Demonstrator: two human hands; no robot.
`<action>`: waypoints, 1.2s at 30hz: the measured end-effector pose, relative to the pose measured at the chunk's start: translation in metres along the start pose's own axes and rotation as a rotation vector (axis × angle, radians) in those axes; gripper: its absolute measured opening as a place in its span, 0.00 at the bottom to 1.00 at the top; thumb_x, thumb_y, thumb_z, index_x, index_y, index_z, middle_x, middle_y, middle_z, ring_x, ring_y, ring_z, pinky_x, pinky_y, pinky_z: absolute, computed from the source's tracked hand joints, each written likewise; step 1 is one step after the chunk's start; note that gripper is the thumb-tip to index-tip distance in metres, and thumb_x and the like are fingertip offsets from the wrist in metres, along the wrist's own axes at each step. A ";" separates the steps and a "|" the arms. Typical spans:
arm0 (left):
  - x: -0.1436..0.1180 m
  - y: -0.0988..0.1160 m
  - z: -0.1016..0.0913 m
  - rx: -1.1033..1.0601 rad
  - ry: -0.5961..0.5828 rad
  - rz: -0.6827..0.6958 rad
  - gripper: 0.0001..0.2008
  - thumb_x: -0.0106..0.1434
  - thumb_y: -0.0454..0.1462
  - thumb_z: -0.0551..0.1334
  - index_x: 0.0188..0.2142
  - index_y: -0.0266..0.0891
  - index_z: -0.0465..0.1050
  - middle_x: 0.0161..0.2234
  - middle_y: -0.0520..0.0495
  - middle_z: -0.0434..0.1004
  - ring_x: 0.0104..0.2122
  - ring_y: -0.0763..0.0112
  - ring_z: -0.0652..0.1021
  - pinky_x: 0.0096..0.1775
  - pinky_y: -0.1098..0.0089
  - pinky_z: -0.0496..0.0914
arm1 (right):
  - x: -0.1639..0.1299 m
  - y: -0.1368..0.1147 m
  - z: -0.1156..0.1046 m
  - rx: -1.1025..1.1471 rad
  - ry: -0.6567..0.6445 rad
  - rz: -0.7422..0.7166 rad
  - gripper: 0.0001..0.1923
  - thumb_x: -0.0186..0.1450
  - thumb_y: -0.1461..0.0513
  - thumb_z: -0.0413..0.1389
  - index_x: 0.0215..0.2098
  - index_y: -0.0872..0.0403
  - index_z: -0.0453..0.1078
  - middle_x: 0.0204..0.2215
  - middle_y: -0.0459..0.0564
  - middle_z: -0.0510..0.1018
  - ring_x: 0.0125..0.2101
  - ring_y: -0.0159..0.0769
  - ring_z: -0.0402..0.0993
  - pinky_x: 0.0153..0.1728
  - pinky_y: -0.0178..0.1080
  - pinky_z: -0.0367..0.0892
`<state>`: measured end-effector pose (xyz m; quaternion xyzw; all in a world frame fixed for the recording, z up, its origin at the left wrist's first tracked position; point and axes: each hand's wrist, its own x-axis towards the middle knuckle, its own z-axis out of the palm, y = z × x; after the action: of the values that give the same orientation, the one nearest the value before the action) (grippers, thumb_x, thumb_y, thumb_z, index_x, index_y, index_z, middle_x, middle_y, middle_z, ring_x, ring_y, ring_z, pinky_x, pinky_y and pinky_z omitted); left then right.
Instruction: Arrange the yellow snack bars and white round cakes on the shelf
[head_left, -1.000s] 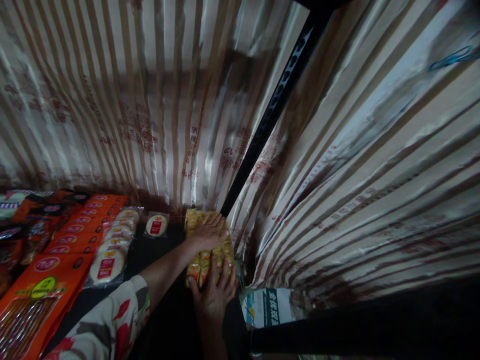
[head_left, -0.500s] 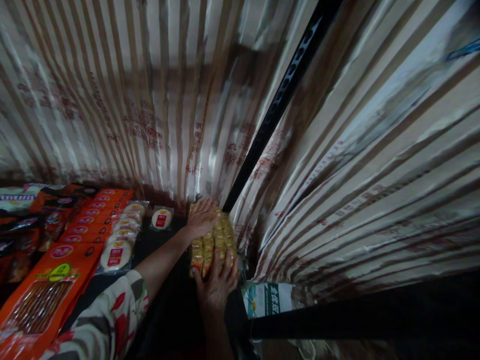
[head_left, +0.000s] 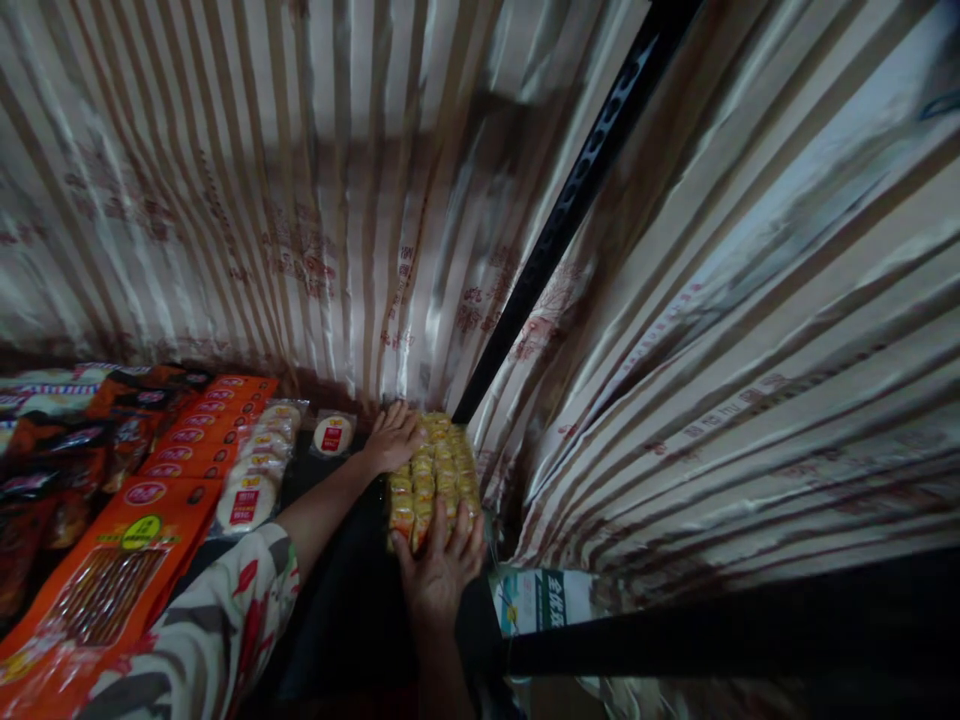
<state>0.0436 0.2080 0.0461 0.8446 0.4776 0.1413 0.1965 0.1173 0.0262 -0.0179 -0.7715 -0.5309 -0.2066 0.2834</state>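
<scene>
A clear-wrapped block of yellow snack pieces in rows [head_left: 424, 478] lies on the dark shelf [head_left: 330, 590], in the corner by the black post. My left hand [head_left: 394, 438] rests on its far left edge, fingers stretched out towards the curtain. At the near end, my right hand [head_left: 441, 570] has its fingers spread over the top of the block, with the thumb at the near left corner. Both hands touch the block, and part of its surface is hidden under them.
Left of the block are a round white wrapped cake [head_left: 332, 434], a row of similar cakes [head_left: 246, 500], and orange snack packets [head_left: 120, 560]. A black perforated post [head_left: 555, 240] stands before striped sheeting [head_left: 337, 180]. A green-and-white package [head_left: 534, 598] is at right.
My left hand has slid left across the block to its edge, uncovering more of the top. My right hand stays at the near end. The view has shifted slightly.
</scene>
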 end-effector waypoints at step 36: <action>-0.201 0.037 0.038 -0.488 0.038 -0.101 0.28 0.66 0.44 0.43 0.64 0.38 0.46 0.65 0.48 0.41 0.64 0.72 0.46 0.63 0.62 0.46 | -0.002 -0.002 -0.013 0.095 -0.021 0.025 0.35 0.67 0.48 0.34 0.63 0.62 0.47 0.63 0.65 0.46 0.63 0.50 0.30 0.55 0.63 0.41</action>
<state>-0.0141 0.0101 0.0197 0.7443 0.4745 0.2582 0.3927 0.1147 0.0166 -0.0084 -0.7658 -0.5332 -0.1695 0.3170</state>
